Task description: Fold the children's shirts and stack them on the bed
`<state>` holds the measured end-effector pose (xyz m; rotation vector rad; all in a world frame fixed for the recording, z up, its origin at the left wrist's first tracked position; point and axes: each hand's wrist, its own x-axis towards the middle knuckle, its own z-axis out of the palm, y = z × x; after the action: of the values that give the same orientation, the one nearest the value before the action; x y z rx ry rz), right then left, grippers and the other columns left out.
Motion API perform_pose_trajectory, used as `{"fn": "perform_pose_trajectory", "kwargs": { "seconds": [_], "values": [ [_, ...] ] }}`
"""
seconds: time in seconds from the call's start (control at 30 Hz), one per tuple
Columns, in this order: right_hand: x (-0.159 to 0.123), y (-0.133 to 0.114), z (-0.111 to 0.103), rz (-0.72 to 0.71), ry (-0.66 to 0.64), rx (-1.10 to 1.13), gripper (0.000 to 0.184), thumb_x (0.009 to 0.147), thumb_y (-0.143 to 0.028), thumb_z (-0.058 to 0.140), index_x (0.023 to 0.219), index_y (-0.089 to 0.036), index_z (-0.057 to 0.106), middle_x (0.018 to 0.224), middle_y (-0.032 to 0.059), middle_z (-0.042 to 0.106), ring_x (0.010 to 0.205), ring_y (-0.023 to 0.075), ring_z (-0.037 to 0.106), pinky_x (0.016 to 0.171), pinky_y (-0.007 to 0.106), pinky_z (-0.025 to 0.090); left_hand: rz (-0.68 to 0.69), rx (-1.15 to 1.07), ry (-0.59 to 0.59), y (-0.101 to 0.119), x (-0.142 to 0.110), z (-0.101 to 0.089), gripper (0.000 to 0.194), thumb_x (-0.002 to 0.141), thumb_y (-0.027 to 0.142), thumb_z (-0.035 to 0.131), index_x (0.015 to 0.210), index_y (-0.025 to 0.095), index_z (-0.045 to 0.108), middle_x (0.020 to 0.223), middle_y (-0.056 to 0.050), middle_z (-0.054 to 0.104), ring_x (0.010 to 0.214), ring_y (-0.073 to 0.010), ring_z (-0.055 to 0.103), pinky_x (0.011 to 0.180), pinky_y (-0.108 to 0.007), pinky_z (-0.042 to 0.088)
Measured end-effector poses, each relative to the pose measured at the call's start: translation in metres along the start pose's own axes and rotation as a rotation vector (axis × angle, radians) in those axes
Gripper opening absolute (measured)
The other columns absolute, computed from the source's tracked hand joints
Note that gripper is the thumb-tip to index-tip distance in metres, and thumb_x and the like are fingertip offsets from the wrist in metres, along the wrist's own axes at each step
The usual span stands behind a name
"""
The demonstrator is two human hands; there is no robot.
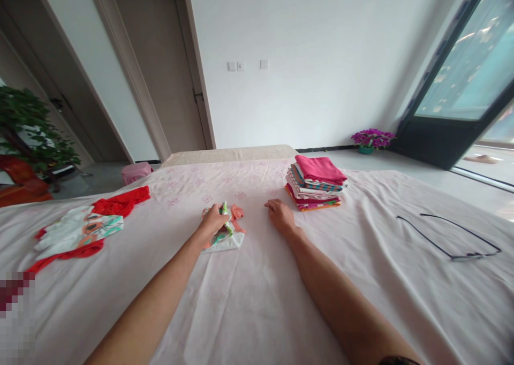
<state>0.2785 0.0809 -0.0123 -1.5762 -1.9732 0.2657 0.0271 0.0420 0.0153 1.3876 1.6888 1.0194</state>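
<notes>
My left hand (213,221) is closed on a small folded cloth (225,235), white with green and orange print, which lies on the pale pink bedsheet (257,301). My right hand (280,215) rests on the sheet just right of that cloth, fingers curled downward, with nothing visible in it. A neat stack of folded clothes (315,183), pink on top with striped pieces below, sits a little beyond and right of my right hand.
Loose garments lie at the left: a red one (122,200) and a white floral one with red trim (78,230). A black cord loop (450,236) lies on the right. Beyond the bed are a pink stool (136,171), a potted plant, flowers and a door.
</notes>
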Motion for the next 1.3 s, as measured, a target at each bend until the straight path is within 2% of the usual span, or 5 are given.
{"fn": "perform_pose_trajectory", "kwargs": {
  "seconds": [0.3,0.43,0.6,1.03,1.3],
  "values": [
    [0.001,0.001,0.001,-0.014,-0.002,-0.024,0.035,0.085,-0.012,0.045,0.105,-0.024,0.071,0.119,0.0032,0.067,0.108,0.0177,0.062,0.09,0.025,0.044,0.126,0.07,0.098,0.004,-0.004,-0.024,0.034,0.083,0.027,0.055,0.115,0.019,0.064,0.102,-0.008,0.071,0.088,-0.0175,0.069,0.08,-0.028,0.053],
    [0.001,-0.001,0.0,-0.021,-0.011,-0.032,0.036,0.084,-0.011,0.046,0.106,-0.023,0.071,0.119,0.0037,0.067,0.108,0.0178,0.062,0.09,0.025,0.044,0.314,0.439,0.241,-0.012,-0.007,-0.038,0.037,0.09,0.028,0.045,0.121,0.018,0.063,0.123,-0.011,0.066,0.115,-0.0234,0.06,0.099,-0.036,0.045],
    [-0.003,-0.008,-0.002,-0.056,-0.01,-0.061,0.036,0.085,-0.01,0.045,0.108,-0.022,0.07,0.12,0.0047,0.066,0.107,0.0178,0.061,0.089,0.026,0.043,0.461,0.808,0.13,-0.05,-0.013,-0.02,0.052,0.093,0.041,0.043,0.136,0.013,0.052,0.144,-0.017,0.05,0.138,-0.0327,0.038,0.111,-0.049,0.031],
    [-0.04,-0.101,0.003,-0.262,-0.146,-0.011,0.033,0.094,-0.038,0.049,0.121,-0.025,0.063,0.102,0.0036,0.072,0.092,0.0185,0.064,0.082,0.027,0.041,0.501,0.379,0.25,-0.056,-0.022,-0.025,0.043,0.098,0.034,0.03,0.129,0.018,0.055,0.129,-0.011,0.062,0.125,-0.0199,0.054,0.109,-0.036,0.039],
    [-0.039,-0.1,0.019,-0.213,-0.157,0.1,0.038,0.086,-0.026,0.058,0.124,-0.026,0.062,0.097,0.002,0.072,0.091,0.0175,0.063,0.084,0.026,0.042,0.73,0.557,0.183,-0.03,-0.049,-0.02,0.037,0.087,0.034,0.058,0.122,0.021,0.061,0.122,-0.01,0.065,0.122,-0.0267,0.053,0.111,-0.044,0.035]
  ]
}}
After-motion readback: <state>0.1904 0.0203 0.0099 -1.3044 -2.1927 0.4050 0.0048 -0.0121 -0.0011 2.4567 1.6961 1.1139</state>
